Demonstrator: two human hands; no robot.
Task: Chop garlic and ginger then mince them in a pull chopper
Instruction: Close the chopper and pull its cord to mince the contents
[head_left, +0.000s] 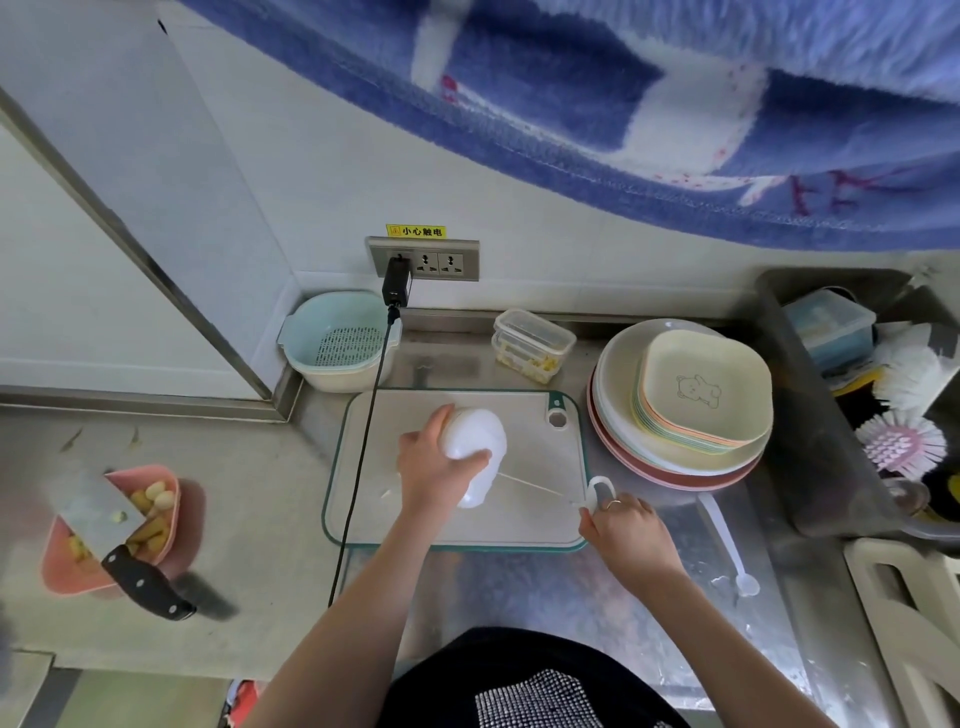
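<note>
The white pull chopper (475, 441) stands on the green-rimmed cutting board (524, 525) in the middle of the steel counter. My left hand (434, 467) presses down on its lid and grips it. My right hand (621, 522) holds the white pull handle (600, 491) at the board's right edge, and the cord (530, 484) is drawn out taut between handle and chopper. What is inside the chopper is hidden. A cleaver (111, 535) rests across a pink basket (62, 564) of garlic cloves and ginger pieces at the left.
A black power cable (358, 467) runs from the wall socket across the board's left side. Behind the board stand a light blue colander (337, 340) and a clear lidded container (532, 343). Stacked plates (675, 447) sit right, then the sink with brushes. A white spoon (727, 545) lies nearby.
</note>
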